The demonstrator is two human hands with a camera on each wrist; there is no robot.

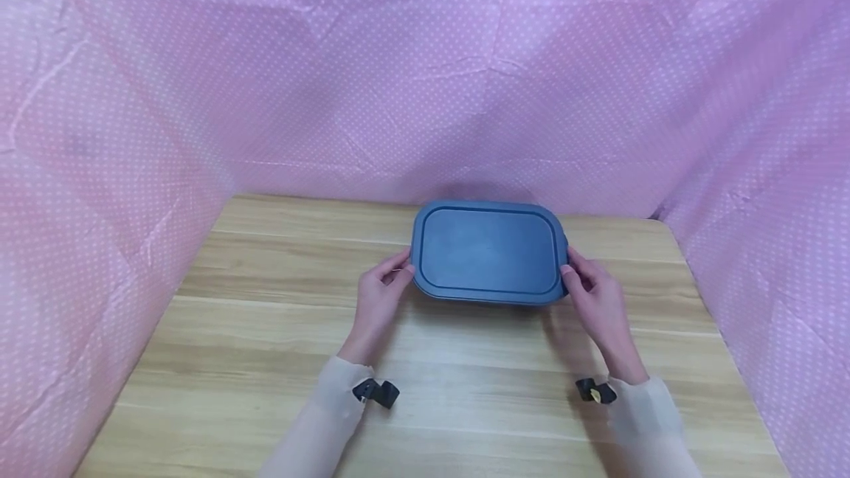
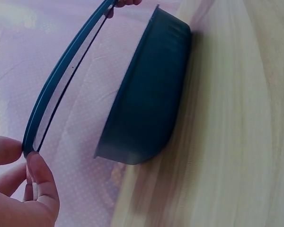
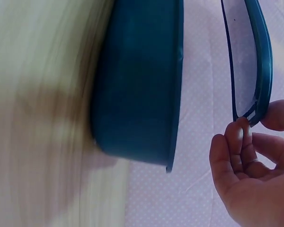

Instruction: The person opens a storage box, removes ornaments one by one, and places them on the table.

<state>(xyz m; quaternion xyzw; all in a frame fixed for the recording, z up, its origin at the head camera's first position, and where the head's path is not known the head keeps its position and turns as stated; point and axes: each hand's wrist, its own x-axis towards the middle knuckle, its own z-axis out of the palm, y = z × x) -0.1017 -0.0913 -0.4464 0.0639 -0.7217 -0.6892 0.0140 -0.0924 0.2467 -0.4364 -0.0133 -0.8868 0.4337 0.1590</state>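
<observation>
A dark blue rectangular lid (image 1: 490, 251) with rounded corners is held level between both hands. My left hand (image 1: 381, 293) pinches its left end between thumb and fingers. At the opposite end my right hand (image 1: 600, 305) grips the rim the same way, thumb on top. Both wrist views show the lid raised over a deep dark blue container (image 2: 149, 90), with a gap between them. The container (image 3: 137, 85) stands upright on the table; from the head view the lid hides it. A pale underside of the lid (image 3: 241, 56) shows in the right wrist view.
The wooden table (image 1: 265, 360) has light grain and rounded far corners. Pink cloth with white dots (image 1: 425, 80) hangs behind the table and along its left and right sides. Black straps (image 1: 377, 392) show at both cuffs.
</observation>
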